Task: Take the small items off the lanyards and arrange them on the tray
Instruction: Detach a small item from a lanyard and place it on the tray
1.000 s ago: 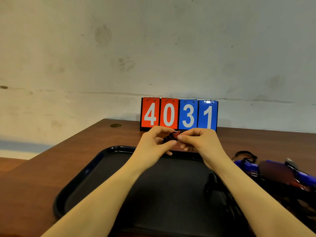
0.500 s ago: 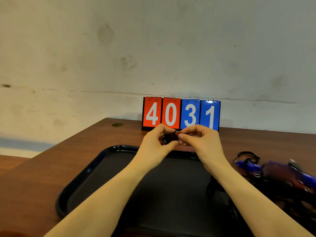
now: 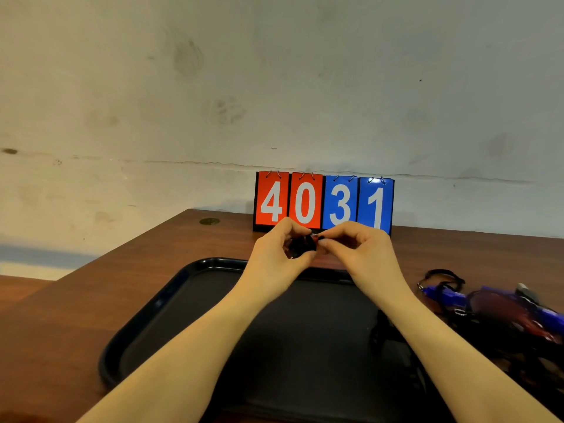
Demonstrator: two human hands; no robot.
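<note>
A black tray [image 3: 171, 303] lies on the wooden table in front of me. Above its far edge both hands meet. My left hand [image 3: 276, 257] holds a small black item [image 3: 300, 245] between thumb and fingers. My right hand [image 3: 357, 251] pinches a small metal part with a bit of red at the item's right end. A dark strap [image 3: 381, 334] hangs under my right forearm down to the tray. A pile of blue, dark red and black lanyards [image 3: 500, 309] lies on the table right of the tray.
A flip scoreboard [image 3: 323, 203] reading 4031 stands at the back edge of the table against the wall. A round brass cap [image 3: 209, 221] sits in the tabletop at the back left. The table's left edge runs diagonally past the tray.
Both hands stay together on the small black item and have shifted only slightly; the view has drifted a little.
</note>
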